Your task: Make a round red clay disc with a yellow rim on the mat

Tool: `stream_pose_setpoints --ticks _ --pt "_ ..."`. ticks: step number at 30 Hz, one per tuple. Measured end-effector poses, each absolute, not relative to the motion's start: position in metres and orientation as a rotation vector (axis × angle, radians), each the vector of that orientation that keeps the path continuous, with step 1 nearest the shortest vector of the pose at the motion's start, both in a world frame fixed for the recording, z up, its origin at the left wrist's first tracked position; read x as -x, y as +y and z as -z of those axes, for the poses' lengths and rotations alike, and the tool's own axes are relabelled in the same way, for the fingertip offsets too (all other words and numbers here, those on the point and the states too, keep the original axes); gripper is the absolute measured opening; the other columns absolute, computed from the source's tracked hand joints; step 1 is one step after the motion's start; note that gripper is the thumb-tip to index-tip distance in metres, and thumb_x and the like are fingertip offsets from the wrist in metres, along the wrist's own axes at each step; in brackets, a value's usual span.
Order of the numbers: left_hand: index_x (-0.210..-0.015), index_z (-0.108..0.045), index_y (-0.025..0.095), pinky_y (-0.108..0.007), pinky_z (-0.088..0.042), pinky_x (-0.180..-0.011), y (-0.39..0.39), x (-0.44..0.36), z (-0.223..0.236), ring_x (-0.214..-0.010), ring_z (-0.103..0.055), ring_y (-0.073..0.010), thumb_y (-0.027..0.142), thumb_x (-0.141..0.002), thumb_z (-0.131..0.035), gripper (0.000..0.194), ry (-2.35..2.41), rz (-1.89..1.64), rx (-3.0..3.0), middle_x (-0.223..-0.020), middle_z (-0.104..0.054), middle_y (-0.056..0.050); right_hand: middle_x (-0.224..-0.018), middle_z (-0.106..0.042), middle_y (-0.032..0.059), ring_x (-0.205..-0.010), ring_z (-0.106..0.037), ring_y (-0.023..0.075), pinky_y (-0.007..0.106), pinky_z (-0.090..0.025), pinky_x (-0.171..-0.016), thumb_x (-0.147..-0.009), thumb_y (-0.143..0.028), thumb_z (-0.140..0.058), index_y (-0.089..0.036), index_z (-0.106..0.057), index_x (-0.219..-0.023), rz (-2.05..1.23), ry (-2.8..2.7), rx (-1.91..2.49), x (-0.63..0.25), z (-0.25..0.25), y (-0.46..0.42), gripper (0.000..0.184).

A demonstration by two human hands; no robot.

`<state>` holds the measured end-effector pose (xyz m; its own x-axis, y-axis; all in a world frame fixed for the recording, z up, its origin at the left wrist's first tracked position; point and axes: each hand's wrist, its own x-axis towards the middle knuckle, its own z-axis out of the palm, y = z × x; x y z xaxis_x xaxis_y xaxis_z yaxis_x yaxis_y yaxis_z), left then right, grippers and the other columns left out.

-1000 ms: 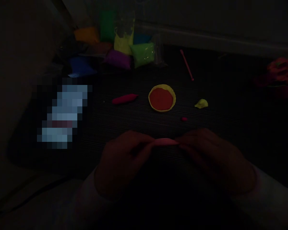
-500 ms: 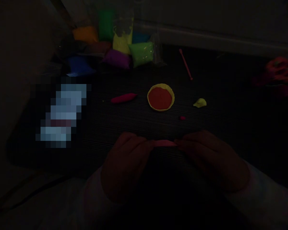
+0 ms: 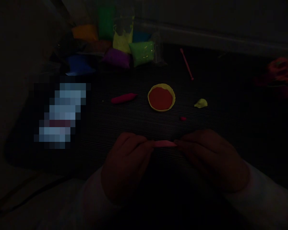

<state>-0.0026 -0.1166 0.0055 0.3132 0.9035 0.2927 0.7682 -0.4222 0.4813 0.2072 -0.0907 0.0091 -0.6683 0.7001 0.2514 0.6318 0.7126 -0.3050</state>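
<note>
Dark tabletop [image 3: 144,123] separates the yellow-rimmed disc [image 3: 161,98] from the left hand [image 3: 127,163] and right hand [image 3: 213,159], both pinching a pink strip [image 3: 165,143].

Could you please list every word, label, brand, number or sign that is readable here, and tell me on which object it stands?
There is no readable text in this picture.
Bright patch at left: pixelated, nothing legible.
Light green bag: too dark to make out any print.
Pink strip between the left hand and right hand: no writing visible.
</note>
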Motion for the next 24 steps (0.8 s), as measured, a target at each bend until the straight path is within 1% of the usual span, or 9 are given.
stream_pose_setpoints --ticks 4,6,11,14,17,24 --pt "-0.090 -0.061 0.016 -0.030 -0.046 -0.071 -0.121 0.002 -0.008 -0.079 -0.052 -0.0154 0.017 -0.079 -0.050 0.016 1.464 -0.719 -2.480 -0.087 -0.065 -0.002 -0.083 -0.063 0.0049 -0.076 -0.054 0.0164 0.031 -0.045 -0.064 -0.081 -0.019 -0.047 -0.019 -0.061 -0.091 -0.244 -2.581 1.047 -0.207 -0.009 -0.091 0.017" --pt "-0.091 -0.061 0.016 -0.032 -0.046 -0.069 -0.124 0.001 -0.008 -0.080 -0.053 -0.0167 0.018 -0.080 -0.049 0.017 1.450 -0.698 -2.549 -0.090 -0.065 -0.002 -0.084 -0.063 0.0047 -0.077 -0.054 0.0169 0.032 -0.045 -0.065 -0.080 -0.018 -0.048 -0.020 -0.061 -0.091 -0.250 -2.587 1.058 -0.208 -0.008 -0.092 0.017" --pt "-0.090 -0.061 0.019 -0.033 -0.046 -0.066 -0.126 -0.002 -0.008 -0.079 -0.055 -0.0175 0.019 -0.079 -0.050 0.015 1.492 -0.717 -2.563 -0.088 -0.066 -0.001 -0.083 -0.063 0.0052 -0.076 -0.054 0.0176 0.033 -0.043 -0.064 -0.079 -0.018 -0.049 -0.019 -0.062 -0.090 -0.260 -2.566 1.066 -0.207 -0.007 -0.093 0.017" --pt "-0.087 -0.061 0.018 -0.033 -0.046 -0.064 -0.124 -0.002 -0.006 -0.078 -0.055 -0.0174 0.019 -0.080 -0.048 0.015 1.461 -0.730 -2.592 -0.087 -0.067 0.000 -0.086 -0.063 0.0051 -0.078 -0.055 0.0181 0.034 -0.041 -0.065 -0.079 -0.018 -0.050 -0.019 -0.060 -0.097 -0.230 -2.585 1.086 -0.204 -0.008 -0.095 0.021" --pt "-0.086 -0.061 0.016 -0.031 -0.045 -0.063 -0.124 -0.001 -0.005 -0.076 -0.055 -0.0165 0.019 -0.079 -0.049 0.015 1.443 -0.744 -2.610 -0.086 -0.067 0.000 -0.089 -0.063 0.0043 -0.078 -0.054 0.0183 0.034 -0.038 -0.066 -0.079 -0.021 -0.051 -0.020 -0.057 -0.103 -0.166 -2.632 1.067 -0.198 -0.009 -0.097 0.025" --pt "-0.087 -0.062 0.017 -0.032 -0.044 -0.064 -0.124 -0.002 -0.006 -0.076 -0.055 -0.0159 0.019 -0.079 -0.049 0.016 1.466 -0.712 -2.592 -0.089 -0.067 0.001 -0.095 -0.064 0.0027 -0.080 -0.051 0.0195 0.037 -0.034 -0.066 -0.080 -0.027 -0.050 -0.021 -0.057 -0.104 0.016 -2.708 1.065 -0.190 -0.010 -0.102 0.026"
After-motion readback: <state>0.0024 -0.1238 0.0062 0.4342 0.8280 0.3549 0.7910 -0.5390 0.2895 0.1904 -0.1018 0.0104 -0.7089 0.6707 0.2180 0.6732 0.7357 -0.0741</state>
